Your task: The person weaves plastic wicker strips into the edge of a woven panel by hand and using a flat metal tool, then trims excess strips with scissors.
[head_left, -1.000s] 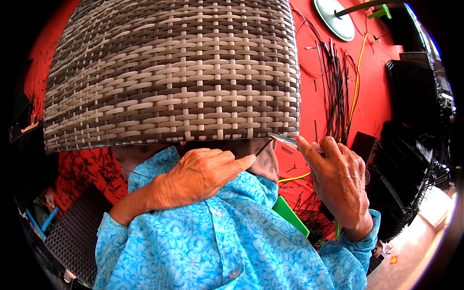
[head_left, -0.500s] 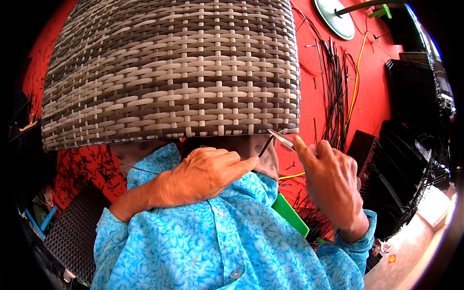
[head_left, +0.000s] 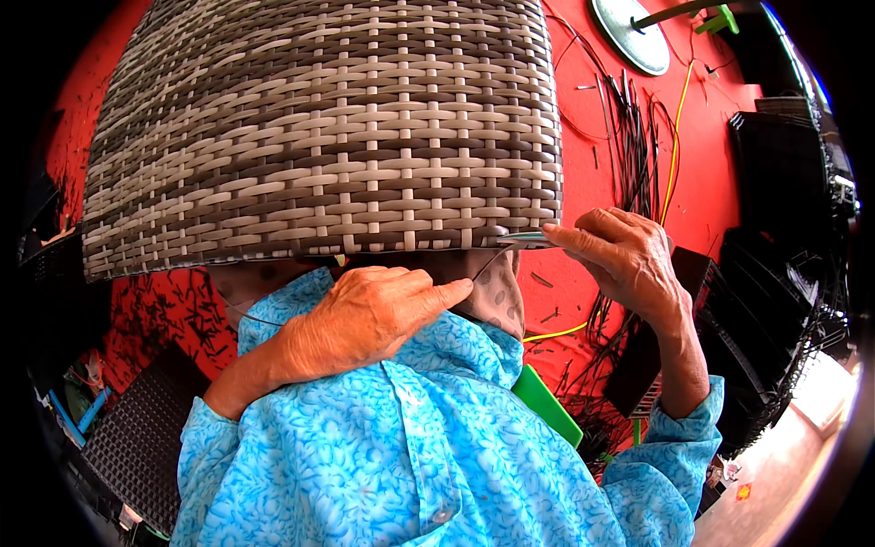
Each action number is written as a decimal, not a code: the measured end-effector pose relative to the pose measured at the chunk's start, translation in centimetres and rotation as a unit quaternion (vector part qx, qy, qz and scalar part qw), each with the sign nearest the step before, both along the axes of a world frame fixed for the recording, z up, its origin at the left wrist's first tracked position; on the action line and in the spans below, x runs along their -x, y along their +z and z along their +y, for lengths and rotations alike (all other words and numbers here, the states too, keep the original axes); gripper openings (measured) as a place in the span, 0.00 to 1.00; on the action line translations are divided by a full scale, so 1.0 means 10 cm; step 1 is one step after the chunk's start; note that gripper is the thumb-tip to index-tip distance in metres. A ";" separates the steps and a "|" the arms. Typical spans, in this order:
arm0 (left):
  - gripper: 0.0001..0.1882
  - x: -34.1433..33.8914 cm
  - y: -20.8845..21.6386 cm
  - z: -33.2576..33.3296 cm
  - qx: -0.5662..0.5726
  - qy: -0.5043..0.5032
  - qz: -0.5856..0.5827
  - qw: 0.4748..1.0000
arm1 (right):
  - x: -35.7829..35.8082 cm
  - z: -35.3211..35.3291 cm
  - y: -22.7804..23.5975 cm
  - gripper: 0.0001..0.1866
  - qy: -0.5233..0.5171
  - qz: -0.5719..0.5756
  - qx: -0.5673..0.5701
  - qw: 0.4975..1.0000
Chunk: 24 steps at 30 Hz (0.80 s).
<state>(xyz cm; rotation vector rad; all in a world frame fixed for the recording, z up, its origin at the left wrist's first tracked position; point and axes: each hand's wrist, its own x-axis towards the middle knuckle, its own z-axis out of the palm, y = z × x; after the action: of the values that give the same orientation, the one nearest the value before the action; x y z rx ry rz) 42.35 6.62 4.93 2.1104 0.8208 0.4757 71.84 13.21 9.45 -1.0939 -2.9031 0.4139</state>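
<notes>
A woven panel [head_left: 337,137] of grey and brown flat strands stands in front of me, its lower edge close to my lap. My left hand [head_left: 374,310] lies below that edge, thumb and forefinger together on a thin dark strip [head_left: 489,264] that runs up to the edge near its right corner. My right hand [head_left: 629,255] is closed around a shiny, pointed metal tool [head_left: 524,239], whose tip meets the woven edge where the strip reaches it. The fingers hide the tool's handle, so its exact kind cannot be made out.
Red flooring [head_left: 702,164] carries a bundle of long dark strips [head_left: 635,155], a yellow strand [head_left: 676,146] and scattered offcuts [head_left: 173,319]. A round stand base [head_left: 629,32] is at the far right. Dark woven pieces [head_left: 141,438] flank both sides; a green object [head_left: 547,406] lies beside me.
My right hand has moved up and slightly right, and the tool now lies flatter along the woven edge. My left hand has shifted slightly left, still on the strip. The panel has moved slightly.
</notes>
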 end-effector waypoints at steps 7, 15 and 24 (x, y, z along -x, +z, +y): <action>0.24 0.06 -0.05 0.02 -0.055 0.024 0.063 0.996 | -0.07 0.00 -0.12 0.16 -0.018 0.052 0.035 0.998; 0.23 0.04 -0.03 0.00 -0.046 0.028 0.045 0.998 | 0.15 -0.51 0.11 0.19 -0.174 0.010 0.096 0.980; 0.23 0.08 -0.04 -0.01 -0.063 0.010 0.049 0.997 | 0.24 -0.68 0.06 0.19 -0.246 0.053 0.168 0.953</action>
<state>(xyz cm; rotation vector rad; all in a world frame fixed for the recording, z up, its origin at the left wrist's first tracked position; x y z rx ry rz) 41.52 6.56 4.54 2.2586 0.8888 0.4494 69.46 6.39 10.04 -1.7131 -2.3933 0.9216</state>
